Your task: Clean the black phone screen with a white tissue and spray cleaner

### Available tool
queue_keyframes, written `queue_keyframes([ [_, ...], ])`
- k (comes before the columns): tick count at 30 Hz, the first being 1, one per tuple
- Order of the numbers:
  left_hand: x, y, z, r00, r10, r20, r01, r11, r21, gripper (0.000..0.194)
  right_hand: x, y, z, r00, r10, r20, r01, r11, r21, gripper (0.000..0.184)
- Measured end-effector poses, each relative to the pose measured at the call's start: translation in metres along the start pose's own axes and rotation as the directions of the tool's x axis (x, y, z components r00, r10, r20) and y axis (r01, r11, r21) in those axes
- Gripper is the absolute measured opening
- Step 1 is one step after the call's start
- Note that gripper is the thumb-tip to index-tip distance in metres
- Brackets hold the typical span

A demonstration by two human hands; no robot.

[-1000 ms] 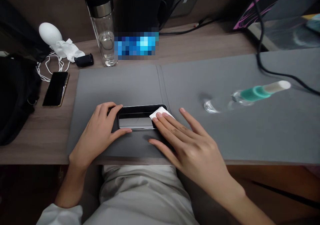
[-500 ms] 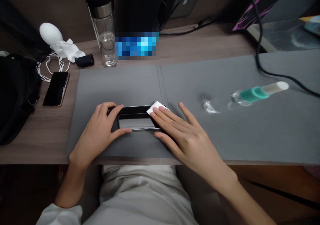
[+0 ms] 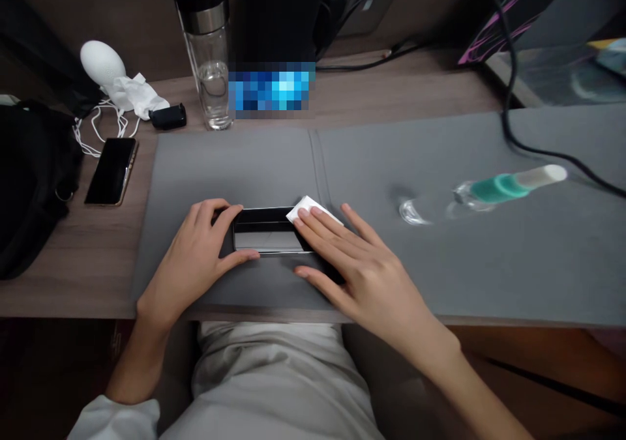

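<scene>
Broadly: wooden desk [image 3: 73,290] carrying a grey mat [image 3: 235,166], with a seam down its middle. Tumbler [image 3: 208,55] stands just past the mat's far edge; second phone [image 3: 111,171] lies left of the mat. Clear spray bottle [image 3: 493,189] lies on its side on the mat, well right of the hands. Phone [image 3: 264,230] lies flat on the mat between the hands, glossy face up. Left hand [image 3: 190,264] clasps it, fingers curled over the far edge, thumb along the near edge. Right hand [image 3: 366,277] is spread flat, fingertips pressing a white wipe [image 3: 310,210] onto the phone's right end, no pinch.

Likely risks: a loosened left grip lets the phone skid under pressure; grit trapped in the wipe could scratch the glass; a wide right-hand sweep could knock the bottle.
</scene>
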State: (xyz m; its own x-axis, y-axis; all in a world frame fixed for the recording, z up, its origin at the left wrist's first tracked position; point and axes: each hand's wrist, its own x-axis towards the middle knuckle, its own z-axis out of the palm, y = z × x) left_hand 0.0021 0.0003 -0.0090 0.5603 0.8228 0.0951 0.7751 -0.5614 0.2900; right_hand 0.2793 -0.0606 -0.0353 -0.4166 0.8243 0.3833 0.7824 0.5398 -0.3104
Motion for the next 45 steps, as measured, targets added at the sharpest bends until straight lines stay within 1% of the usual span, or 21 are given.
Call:
queue_keyframes([
  [5,0.000,0.001,0.000,1.000,0.000,0.007,0.000,1.000,0.021,0.069,-0.002,-0.008,-0.006,0.999,-0.043,0.001,0.043,0.999,0.029,0.070],
  [10,0.000,0.001,-0.001,1.000,0.008,0.004,-0.008,1.000,0.020,0.069,-0.002,-0.016,-0.010,0.997,-0.075,-0.006,0.075,0.996,0.057,0.067],
  [16,0.000,0.000,0.000,1.000,0.013,-0.006,-0.013,1.000,0.013,0.068,0.000,-0.012,-0.005,0.996,-0.088,-0.006,0.088,0.989,0.116,0.066],
  [22,0.000,0.002,-0.001,1.000,0.003,0.002,-0.003,1.000,0.020,0.070,0.002,-0.009,0.000,0.997,-0.072,-0.002,0.071,0.990,0.120,0.062],
  [29,0.001,0.002,-0.001,1.000,-0.003,0.000,0.003,1.000,0.000,0.067,0.004,-0.008,0.000,1.000,-0.029,0.002,0.028,0.990,0.139,0.060],
  [35,0.000,0.002,-0.001,1.000,0.003,-0.007,-0.003,1.000,0.011,0.068,0.002,-0.007,-0.004,1.000,0.004,-0.026,0.000,0.991,0.137,0.058],
  [40,0.001,0.003,-0.001,1.000,0.000,0.007,0.000,0.999,0.034,0.069,-0.003,-0.006,-0.008,0.997,0.038,-0.068,-0.030,0.993,0.111,0.056],
  [45,0.000,0.003,0.000,1.000,0.003,0.001,-0.003,1.000,0.020,0.068,-0.006,-0.005,-0.011,0.995,0.056,-0.077,-0.051,0.996,0.070,0.053],
])
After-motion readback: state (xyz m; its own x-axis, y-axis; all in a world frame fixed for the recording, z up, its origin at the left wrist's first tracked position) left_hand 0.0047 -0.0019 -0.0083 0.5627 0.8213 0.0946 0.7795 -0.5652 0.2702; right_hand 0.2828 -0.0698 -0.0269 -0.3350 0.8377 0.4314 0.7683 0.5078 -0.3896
